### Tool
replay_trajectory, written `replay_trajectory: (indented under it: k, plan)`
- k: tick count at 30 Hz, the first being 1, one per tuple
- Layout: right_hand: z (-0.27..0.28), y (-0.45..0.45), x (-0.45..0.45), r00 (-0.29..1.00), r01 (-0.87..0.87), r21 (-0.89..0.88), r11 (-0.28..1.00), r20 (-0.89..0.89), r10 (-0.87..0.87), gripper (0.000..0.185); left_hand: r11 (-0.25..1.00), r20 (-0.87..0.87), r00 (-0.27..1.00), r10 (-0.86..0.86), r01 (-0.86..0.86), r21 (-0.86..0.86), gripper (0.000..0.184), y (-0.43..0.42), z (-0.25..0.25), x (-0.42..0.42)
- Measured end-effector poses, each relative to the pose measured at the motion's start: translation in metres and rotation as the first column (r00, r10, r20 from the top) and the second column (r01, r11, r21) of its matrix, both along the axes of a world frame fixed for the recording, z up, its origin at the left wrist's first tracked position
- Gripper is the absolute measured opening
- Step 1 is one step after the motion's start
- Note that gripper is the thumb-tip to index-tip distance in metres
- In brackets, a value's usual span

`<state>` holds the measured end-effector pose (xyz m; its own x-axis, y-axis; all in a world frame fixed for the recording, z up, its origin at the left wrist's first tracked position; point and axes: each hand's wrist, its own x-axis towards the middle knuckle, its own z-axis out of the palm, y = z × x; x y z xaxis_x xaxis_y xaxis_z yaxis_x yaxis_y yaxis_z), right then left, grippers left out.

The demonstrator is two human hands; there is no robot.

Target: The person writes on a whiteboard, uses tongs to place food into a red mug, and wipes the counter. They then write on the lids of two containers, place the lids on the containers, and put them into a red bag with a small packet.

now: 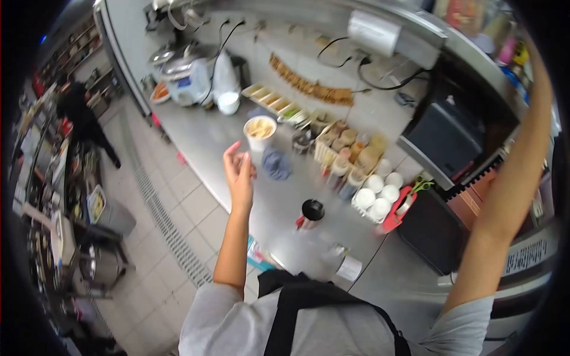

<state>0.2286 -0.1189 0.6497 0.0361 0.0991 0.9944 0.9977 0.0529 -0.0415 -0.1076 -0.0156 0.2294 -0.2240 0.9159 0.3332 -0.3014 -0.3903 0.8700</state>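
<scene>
My left hand (240, 175) is held over the steel counter (243, 219), empty, its fingers loosely bent and apart. Just beyond it stands a white tub (260, 135) with pale yellowish food in it. A crumpled blue-grey cloth (276, 164) lies to the right of the hand. My right arm (502, 207) reaches up along the right side to the upper shelf; the right hand itself is out of sight. Nearer my body is a metal cup (311, 213) with a dark inside and a red handle.
A basket of bottles (350, 154), white-capped containers (380, 196) and green-handled scissors (421, 184) line the wall side. A row of condiment trays (276, 102) and a rice cooker (187, 83) stand farther back. Another person (83, 115) stands across the tiled aisle.
</scene>
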Motion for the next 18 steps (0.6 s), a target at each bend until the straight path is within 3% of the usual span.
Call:
replay_trajectory:
  k: [3, 8, 15, 18]
  plan:
    - [-0.008, 0.013, 0.000, 0.998, 0.021, -0.252, 0.968, -0.049, -0.034, 0.038, 0.984, -0.049, 0.997, 0.055, -0.062, -0.166, 0.034, 0.021, -0.054, -0.009]
    - [-0.032, 0.030, -0.007, 0.998, 0.060, -0.339, 0.939, -0.003, -0.064, 0.034, 0.952, -0.141, 0.989, -0.045, 0.000, -0.306, 0.033, 0.027, -0.135, 0.005]
    - [-0.058, 0.029, -0.016, 0.988, 0.138, -0.308, 0.941, 0.115, -0.107, 0.030, 0.882, -0.244, 0.917, -0.316, 0.189, -0.431, 0.029, -0.014, -0.190, 0.036]
    - [-0.068, 0.011, -0.028, 0.965, 0.149, -0.132, 0.980, 0.234, -0.116, 0.028, 0.861, -0.257, 0.893, -0.369, 0.224, -0.457, 0.026, -0.033, -0.204, 0.037]
